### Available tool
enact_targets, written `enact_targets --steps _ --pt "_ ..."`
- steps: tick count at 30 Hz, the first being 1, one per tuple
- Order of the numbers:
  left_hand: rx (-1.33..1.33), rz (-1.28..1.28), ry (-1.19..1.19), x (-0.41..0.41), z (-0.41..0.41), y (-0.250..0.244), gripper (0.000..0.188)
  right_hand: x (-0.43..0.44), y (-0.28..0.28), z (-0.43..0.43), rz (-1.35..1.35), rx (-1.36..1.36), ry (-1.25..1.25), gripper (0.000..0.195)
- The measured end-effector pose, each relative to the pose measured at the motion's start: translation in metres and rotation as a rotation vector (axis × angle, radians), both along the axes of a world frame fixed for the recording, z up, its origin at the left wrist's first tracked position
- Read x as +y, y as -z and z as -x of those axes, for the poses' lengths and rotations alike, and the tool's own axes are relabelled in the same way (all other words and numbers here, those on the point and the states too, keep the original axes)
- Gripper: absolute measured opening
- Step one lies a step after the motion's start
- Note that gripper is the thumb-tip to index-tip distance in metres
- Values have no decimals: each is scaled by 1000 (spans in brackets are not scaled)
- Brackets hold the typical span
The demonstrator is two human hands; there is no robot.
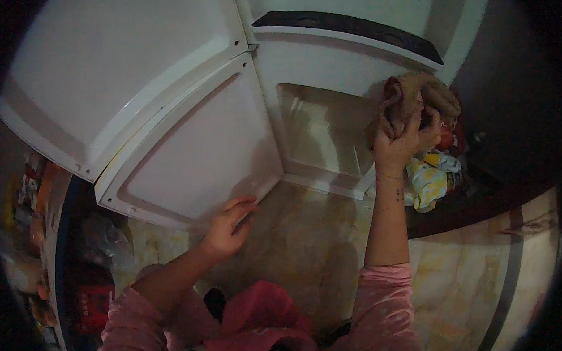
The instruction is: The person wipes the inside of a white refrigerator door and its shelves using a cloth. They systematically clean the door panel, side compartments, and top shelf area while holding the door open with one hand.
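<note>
My right hand (405, 133) grips a bunched brown cloth (404, 94) at the right side of a white appliance that looks like a refrigerator (322, 61). Part of the cloth is hidden behind my fingers. Lower and to the left, my left hand (230, 227) hovers by the bottom edge of the lower white door (203, 149). Its fingers are loosely bent, with a gap between them and the thumb, and no object shows in it. Whether it touches the door edge is unclear. Above that door is a larger white door panel (127, 45).
A dark handle-like strip (351, 31) crosses the appliance's front. Beside my right forearm lie a yellow-and-white plastic package (427, 185) and a red object (446, 137), on a dark surface (475, 201). Clear plastic (109, 239) and a red box (93, 306) stand at lower left, above marbled floor (297, 232).
</note>
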State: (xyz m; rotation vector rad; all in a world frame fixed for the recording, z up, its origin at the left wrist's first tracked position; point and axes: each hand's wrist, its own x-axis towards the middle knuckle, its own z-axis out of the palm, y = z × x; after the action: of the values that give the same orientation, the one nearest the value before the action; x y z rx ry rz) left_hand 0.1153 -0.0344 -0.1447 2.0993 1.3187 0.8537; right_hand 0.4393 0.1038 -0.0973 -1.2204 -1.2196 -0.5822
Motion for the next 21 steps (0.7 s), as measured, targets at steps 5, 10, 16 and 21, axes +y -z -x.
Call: enact_targets --steps 5,10,16,21 --pt "16 12 -14 -4 1 -9 24 7 1 33 91 66 168 83" --pt "-8 5 -69 -5 5 -18 25 22 3 99 222 -117 21 68" --pt "74 -84 -136 0 21 -16 29 42 20 157 151 -432 -75 52" --pt "80 -133 -166 3 22 -19 27 32 21 119 109 -339 -12 50"
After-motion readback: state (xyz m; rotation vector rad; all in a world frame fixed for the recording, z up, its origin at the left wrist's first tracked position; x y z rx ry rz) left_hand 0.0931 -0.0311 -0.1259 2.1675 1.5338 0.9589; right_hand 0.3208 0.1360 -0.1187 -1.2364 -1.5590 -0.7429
